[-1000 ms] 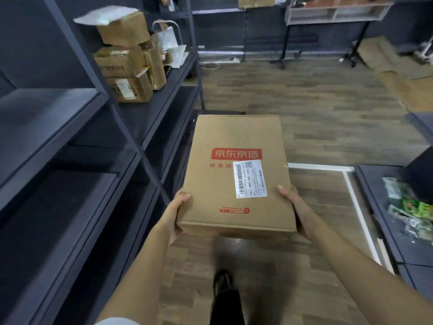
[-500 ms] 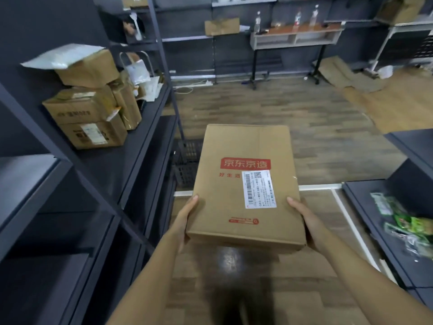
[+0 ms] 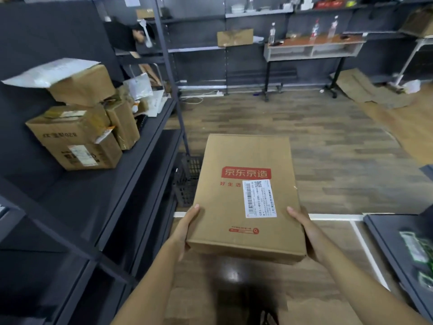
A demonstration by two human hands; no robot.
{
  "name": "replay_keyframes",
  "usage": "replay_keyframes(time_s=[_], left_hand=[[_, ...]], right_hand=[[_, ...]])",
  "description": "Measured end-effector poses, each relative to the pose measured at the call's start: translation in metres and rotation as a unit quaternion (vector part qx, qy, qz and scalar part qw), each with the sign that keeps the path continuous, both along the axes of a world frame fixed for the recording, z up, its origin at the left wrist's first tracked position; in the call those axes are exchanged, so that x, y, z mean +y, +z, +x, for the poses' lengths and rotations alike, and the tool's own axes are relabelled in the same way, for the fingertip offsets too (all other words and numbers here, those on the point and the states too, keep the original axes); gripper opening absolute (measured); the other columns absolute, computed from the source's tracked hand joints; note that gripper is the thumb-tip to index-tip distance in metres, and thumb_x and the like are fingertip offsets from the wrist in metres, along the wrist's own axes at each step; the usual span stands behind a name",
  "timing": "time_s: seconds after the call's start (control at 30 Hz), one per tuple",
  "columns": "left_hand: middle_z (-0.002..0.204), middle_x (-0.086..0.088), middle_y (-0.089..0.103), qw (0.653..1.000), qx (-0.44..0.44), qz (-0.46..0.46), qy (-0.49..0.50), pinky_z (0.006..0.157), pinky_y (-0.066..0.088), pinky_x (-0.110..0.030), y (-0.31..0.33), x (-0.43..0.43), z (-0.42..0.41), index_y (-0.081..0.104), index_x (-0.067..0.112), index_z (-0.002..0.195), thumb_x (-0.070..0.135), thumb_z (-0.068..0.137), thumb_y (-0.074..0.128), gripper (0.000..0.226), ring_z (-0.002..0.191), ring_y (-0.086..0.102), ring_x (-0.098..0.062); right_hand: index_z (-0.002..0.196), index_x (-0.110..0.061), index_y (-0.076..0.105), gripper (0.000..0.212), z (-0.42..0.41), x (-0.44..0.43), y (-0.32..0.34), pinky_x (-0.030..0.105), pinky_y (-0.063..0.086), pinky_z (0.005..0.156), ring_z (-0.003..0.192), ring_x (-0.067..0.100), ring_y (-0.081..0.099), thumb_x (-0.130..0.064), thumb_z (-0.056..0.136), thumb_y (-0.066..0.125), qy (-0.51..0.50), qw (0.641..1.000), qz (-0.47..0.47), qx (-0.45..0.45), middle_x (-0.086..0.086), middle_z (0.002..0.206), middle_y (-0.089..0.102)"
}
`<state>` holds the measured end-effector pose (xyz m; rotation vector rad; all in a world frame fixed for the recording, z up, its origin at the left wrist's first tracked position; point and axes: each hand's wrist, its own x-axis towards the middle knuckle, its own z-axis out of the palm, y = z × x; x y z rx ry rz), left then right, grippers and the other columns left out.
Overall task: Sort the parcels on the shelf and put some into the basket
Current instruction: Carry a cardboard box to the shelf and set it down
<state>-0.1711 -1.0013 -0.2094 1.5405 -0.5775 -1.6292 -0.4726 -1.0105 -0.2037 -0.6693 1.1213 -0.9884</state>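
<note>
I carry a flat brown cardboard parcel (image 3: 246, 195) with a red logo and a white label, held level in front of me. My left hand (image 3: 186, 227) grips its near left corner, thumb on top. My right hand (image 3: 304, 228) grips its near right corner the same way. A black slatted basket (image 3: 187, 179) stands on the floor beside the shelf's end, partly hidden behind the parcel. Several brown parcels (image 3: 77, 137) are stacked on the dark shelf (image 3: 112, 184) to my left, with a white padded envelope (image 3: 49, 72) on top.
White bags (image 3: 145, 90) lie further along the same shelf. A lower dark shelf (image 3: 398, 249) with green packets stands at my right. Open wooden floor stretches ahead to a desk (image 3: 314, 49) and flattened cardboard (image 3: 365, 90) by the far wall.
I have walked forward along the shelf with the parcel held the same way. The basket has come into view past the parcel's left edge, and the stacked parcels are now closer.
</note>
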Motion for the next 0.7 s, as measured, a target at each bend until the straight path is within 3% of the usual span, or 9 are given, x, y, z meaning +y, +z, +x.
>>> replay_keyframes(time_s=[0.1, 0.17, 0.3, 0.43, 0.6, 0.7], left_hand=[[0.095, -0.003, 0.075, 1.000, -0.002, -0.010, -0.006, 0.075, 0.052, -0.034, 0.004, -0.042, -0.011, 0.061, 0.022, 0.124, 0.062, 0.078, 0.059, 0.061, 0.091, 0.066, -0.023], [0.091, -0.003, 0.076, 1.000, -0.006, -0.009, -0.012, 0.069, 0.052, -0.033, 0.006, -0.065, -0.018, 0.063, 0.021, 0.120, 0.065, 0.076, 0.059, 0.062, 0.087, 0.067, -0.024], [0.098, -0.007, 0.073, 1.000, -0.003, 0.001, 0.012, 0.069, 0.050, -0.033, 0.008, -0.096, -0.024, 0.061, 0.020, 0.124, 0.063, 0.080, 0.057, 0.062, 0.089, 0.066, -0.025], [0.091, -0.004, 0.076, 0.999, 0.019, -0.009, 0.033, 0.057, 0.053, -0.027, 0.007, -0.110, -0.015, 0.060, 0.018, 0.125, 0.059, 0.077, 0.058, 0.064, 0.078, 0.072, -0.021], [0.099, -0.005, 0.076, 0.998, 0.030, -0.019, 0.055, 0.062, 0.054, -0.029, 0.001, -0.139, 0.009, 0.058, 0.018, 0.128, 0.059, 0.072, 0.060, 0.069, 0.087, 0.071, -0.022], [0.097, -0.001, 0.076, 0.997, 0.021, -0.031, 0.062, 0.060, 0.055, -0.026, -0.002, -0.163, 0.024, 0.058, 0.020, 0.126, 0.060, 0.073, 0.058, 0.065, 0.082, 0.074, -0.016]], right_hand=[[0.130, -0.025, 0.045, 0.046, -0.012, -0.046, 0.003, 0.025, 0.056, 0.061, 0.087, 0.012, 0.072, -0.035, 0.087, 0.059, 0.006, 1.000, 0.000, 0.005, -0.001, 0.107, 0.073], [0.128, -0.026, 0.046, 0.046, -0.020, -0.075, 0.005, 0.026, 0.056, 0.060, 0.084, 0.011, 0.072, -0.036, 0.086, 0.060, 0.011, 1.000, 0.000, 0.013, -0.002, 0.102, 0.074], [0.128, -0.028, 0.046, 0.061, -0.026, -0.124, 0.007, 0.030, 0.055, 0.065, 0.086, 0.012, 0.072, -0.043, 0.072, 0.065, 0.045, 0.999, -0.003, 0.019, -0.003, 0.101, 0.074], [0.127, -0.025, 0.046, 0.065, -0.012, -0.161, 0.001, 0.026, 0.056, 0.062, 0.088, 0.012, 0.072, -0.043, 0.069, 0.066, 0.080, 0.997, -0.008, 0.011, -0.002, 0.103, 0.074], [0.127, -0.025, 0.048, 0.056, 0.014, -0.209, -0.010, 0.028, 0.057, 0.064, 0.091, 0.015, 0.071, -0.039, 0.075, 0.064, 0.112, 0.994, 0.004, 0.001, 0.002, 0.109, 0.072], [0.121, -0.026, 0.050, 0.038, 0.033, -0.246, -0.014, 0.024, 0.056, 0.056, 0.078, 0.011, 0.072, -0.031, 0.085, 0.059, 0.113, 0.993, 0.007, 0.013, -0.002, 0.096, 0.074]])
